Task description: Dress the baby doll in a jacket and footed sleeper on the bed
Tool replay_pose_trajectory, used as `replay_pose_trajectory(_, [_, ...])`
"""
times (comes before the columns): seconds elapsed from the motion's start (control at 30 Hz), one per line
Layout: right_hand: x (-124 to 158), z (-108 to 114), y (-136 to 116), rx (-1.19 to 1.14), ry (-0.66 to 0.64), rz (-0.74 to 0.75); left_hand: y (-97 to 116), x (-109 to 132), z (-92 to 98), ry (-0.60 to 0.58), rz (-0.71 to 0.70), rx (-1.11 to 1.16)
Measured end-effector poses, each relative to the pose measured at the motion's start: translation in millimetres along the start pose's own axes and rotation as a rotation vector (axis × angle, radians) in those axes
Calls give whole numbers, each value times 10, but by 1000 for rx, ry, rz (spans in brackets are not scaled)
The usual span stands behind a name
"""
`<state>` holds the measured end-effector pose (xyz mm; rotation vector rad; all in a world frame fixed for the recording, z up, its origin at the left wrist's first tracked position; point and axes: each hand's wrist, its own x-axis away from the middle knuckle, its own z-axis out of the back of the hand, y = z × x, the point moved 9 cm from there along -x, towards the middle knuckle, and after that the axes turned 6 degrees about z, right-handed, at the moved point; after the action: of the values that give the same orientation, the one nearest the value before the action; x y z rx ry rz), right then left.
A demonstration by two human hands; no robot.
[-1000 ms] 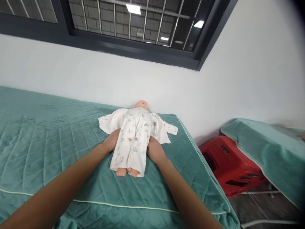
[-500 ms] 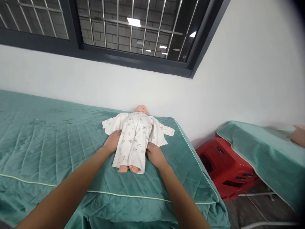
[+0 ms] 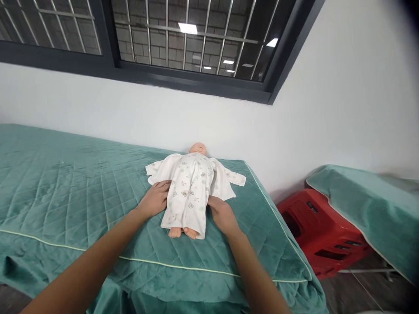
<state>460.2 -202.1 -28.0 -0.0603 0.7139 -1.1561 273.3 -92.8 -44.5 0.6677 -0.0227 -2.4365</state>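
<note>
A baby doll (image 3: 197, 148) lies on its back, head toward the wall and bare feet toward me. White printed baby trousers (image 3: 189, 192) cover its front from the chest down to the ankles. Beneath them a white long-sleeved baby top (image 3: 224, 179) spreads out on both sides. My left hand (image 3: 156, 198) is at the trousers' left edge, fingertips closed on the cloth at hip height. On the opposite edge, slightly lower, my right hand (image 3: 223, 213) pinches the fabric; its fingertips are partly hidden.
The doll rests on a bed with a green quilted cover (image 3: 98, 196), near its right corner. Behind is a white wall with a barred window (image 3: 196, 39). To the right stand a red plastic object (image 3: 327, 231) and another green-covered surface (image 3: 369, 205).
The view has shifted slightly, so the doll appears a little further right. My right hand sits a bit further out from the trousers. Another person's hand at the far right has left view.
</note>
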Motion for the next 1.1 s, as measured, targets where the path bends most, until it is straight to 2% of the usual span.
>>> replay_pose_trajectory(0.13, [136,21,26,24,26,-93,-67,5,-1,14,10,20])
replay_pose_trajectory(0.23, [176,4,-13,35,16,-98,-57,10,-4,10,-1,31])
replay_pose_trajectory(0.47, [118,-28,-154,109,-25,-25,104,18,-24,-43,-95,11])
replay_pose_trajectory(0.67, [110,-7,-137,207,14,-62,221,32,13,-28,-169,-22])
replay_pose_trajectory(1.1, [101,40,-119,279,70,-128,335,26,-29,-78,-209,-119])
